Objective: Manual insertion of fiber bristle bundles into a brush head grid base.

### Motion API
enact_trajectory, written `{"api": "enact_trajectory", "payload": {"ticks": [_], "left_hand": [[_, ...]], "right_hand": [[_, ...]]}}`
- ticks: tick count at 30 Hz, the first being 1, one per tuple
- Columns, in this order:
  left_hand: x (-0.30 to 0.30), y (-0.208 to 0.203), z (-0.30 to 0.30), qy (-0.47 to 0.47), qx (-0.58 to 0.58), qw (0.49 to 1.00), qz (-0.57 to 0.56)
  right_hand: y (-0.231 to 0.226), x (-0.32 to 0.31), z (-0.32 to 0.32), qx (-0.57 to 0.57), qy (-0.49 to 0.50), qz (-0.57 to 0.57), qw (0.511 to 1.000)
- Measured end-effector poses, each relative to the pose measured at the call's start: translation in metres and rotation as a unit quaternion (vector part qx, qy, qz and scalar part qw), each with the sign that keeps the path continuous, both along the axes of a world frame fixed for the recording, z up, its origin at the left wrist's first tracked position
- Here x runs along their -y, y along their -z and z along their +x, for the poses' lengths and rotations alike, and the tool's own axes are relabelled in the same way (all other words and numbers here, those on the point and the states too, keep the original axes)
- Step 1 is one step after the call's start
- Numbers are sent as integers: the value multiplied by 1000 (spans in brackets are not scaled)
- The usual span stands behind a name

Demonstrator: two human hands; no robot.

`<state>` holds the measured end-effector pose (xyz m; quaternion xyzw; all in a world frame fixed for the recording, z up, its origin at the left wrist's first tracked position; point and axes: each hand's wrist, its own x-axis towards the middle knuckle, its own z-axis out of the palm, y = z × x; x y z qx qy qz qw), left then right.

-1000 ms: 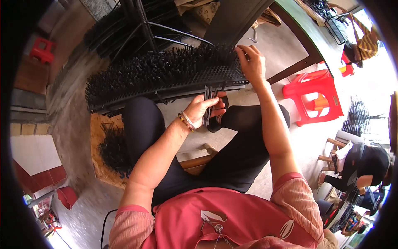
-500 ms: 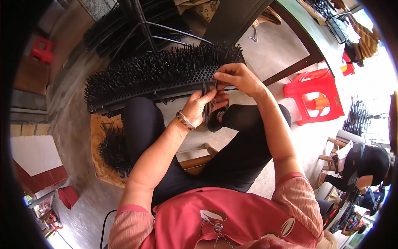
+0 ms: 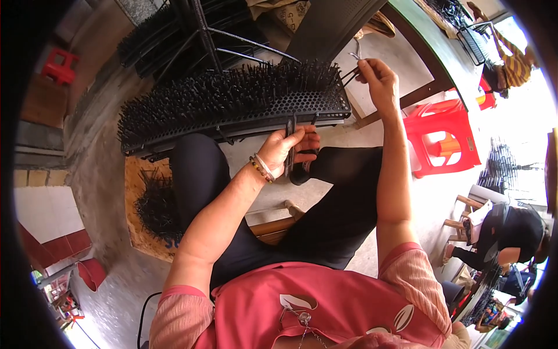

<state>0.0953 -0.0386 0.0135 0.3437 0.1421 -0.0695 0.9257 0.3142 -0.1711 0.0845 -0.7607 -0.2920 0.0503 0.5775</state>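
My left hand (image 3: 283,148) is closed around a small bundle of thin black strips (image 3: 290,152), held upright in front of the rack's near edge. Its bracelets hang at the wrist. At the right end of the long black perforated rack (image 3: 302,103), my right hand (image 3: 381,84) pinches one or more thin black strips (image 3: 349,76) between thumb and fingertips. Their far ends meet the rack's right corner; whether they sit in its holes I cannot tell. Dense upright black strips (image 3: 203,99) fill most of the rack, while a band of bare holes shows along the near right side.
Left of my knee, a pile of black strips (image 3: 157,203) lies on a wooden board (image 3: 136,232). A dark metal stand (image 3: 209,38) rises behind the rack. To the right are a red plastic stool (image 3: 444,139) and a green-topped table (image 3: 430,35). Another person (image 3: 517,232) sits farther right.
My right hand has left the bundle and moved right and away from me, to the rack's right end, with thin strips in its fingers. My left hand stays nearly in place.
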Motion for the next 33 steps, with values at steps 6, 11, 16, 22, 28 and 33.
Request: {"api": "enact_trajectory", "payload": {"ticks": [6, 11, 16, 22, 28, 33], "left_hand": [[2, 2, -1, 25, -3, 1000, 9], [1, 6, -2, 24, -4, 1000, -2], [2, 3, -2, 21, -14, 1000, 4], [2, 4, -2, 22, -8, 1000, 0], [3, 4, -2, 20, -13, 1000, -11], [4, 4, -2, 17, -18, 1000, -4]], "right_hand": [[15, -7, 13, 96, 5, -38, 995], [13, -15, 2, 136, 1, -61, 989], [14, -17, 1, 146, 5, -67, 987], [12, -16, 2, 200, 0, -90, 976], [16, -18, 3, 250, -35, -76, 965], [16, -20, 1, 248, -46, -70, 965]]}}
